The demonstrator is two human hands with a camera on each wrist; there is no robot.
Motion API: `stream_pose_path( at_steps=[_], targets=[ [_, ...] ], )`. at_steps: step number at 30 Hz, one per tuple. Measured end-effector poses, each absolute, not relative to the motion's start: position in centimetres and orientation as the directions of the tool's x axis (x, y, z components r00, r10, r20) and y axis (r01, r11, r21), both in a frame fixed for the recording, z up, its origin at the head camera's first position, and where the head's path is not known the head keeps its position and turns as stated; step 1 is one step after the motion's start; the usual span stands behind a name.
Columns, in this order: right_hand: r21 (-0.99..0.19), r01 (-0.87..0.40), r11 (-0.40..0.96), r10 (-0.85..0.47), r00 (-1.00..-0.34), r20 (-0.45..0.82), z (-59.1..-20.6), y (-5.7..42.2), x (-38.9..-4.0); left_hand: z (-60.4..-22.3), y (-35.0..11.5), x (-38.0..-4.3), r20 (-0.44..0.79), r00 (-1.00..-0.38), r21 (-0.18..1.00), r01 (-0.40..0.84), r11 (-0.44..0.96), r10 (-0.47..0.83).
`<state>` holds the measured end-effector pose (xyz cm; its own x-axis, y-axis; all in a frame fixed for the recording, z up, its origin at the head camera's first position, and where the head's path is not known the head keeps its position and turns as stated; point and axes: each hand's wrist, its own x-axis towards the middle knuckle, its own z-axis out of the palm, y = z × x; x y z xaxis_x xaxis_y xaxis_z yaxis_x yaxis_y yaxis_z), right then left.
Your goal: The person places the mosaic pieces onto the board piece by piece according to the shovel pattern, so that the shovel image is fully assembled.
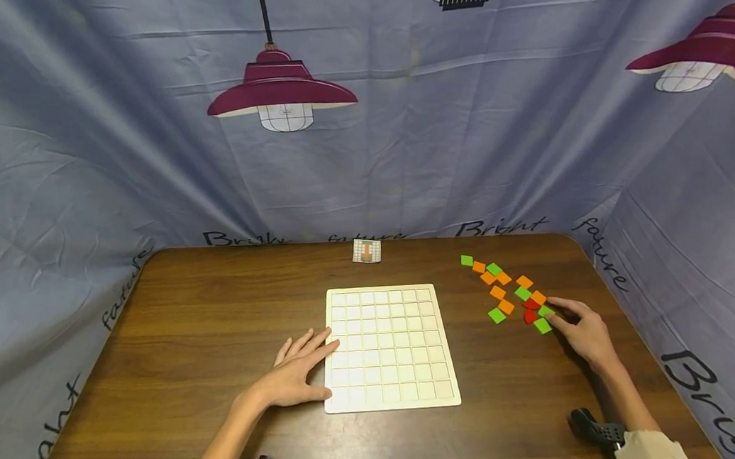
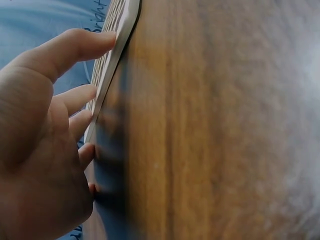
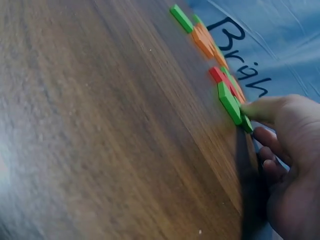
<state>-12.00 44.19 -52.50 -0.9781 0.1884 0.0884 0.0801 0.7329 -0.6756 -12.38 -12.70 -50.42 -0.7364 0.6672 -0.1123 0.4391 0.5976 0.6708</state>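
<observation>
A pale square board [image 1: 388,347] with a grid of square recesses lies on the table. My left hand [image 1: 297,376] rests at its left edge with the fingers spread, the thumb and fingertips touching the rim; the left wrist view shows the thumb [image 2: 100,44] on that rim. To the right of the board, small flat square tiles in green [image 1: 497,315], orange [image 1: 497,292] and red [image 1: 530,316] lie scattered. At the right end of this group my right hand [image 1: 584,332] pinches a green tile [image 1: 545,311] between thumb and forefinger. Another green tile [image 3: 229,103] lies beside the thumb.
Behind the board, near the table's far edge, lies a small card [image 1: 366,251] printed with a grid pattern. The brown wooden table [image 1: 218,297] is enclosed by a blue-grey cloth [image 1: 401,163] with printed lamps and lettering.
</observation>
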Motion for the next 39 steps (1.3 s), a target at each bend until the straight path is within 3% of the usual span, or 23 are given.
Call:
stream_pose_path(
  at_steps=[9, 30, 39],
  targets=[
    [-0.667, 0.045, 0.744, 0.178, -0.975, 0.133, -52.36, 44.18, -11.95, -50.48, -12.74, -12.47, -0.105, -0.742, 0.684, 0.429, 0.59, 0.662],
    [-0.713, 0.073, 0.697, 0.198, -0.976, 0.094, -52.52, 44.2, -12.07, -50.85, -12.62, -12.48, -0.128, -0.744, 0.676, 0.419, 0.607, 0.656],
    [-0.647, 0.025, 0.762, 0.134, -0.984, 0.12, -52.36, 44.56, -11.92, -50.92, -12.63, -12.49, -0.124, -0.746, 0.673, 0.421, 0.608, 0.654]
  ],
)
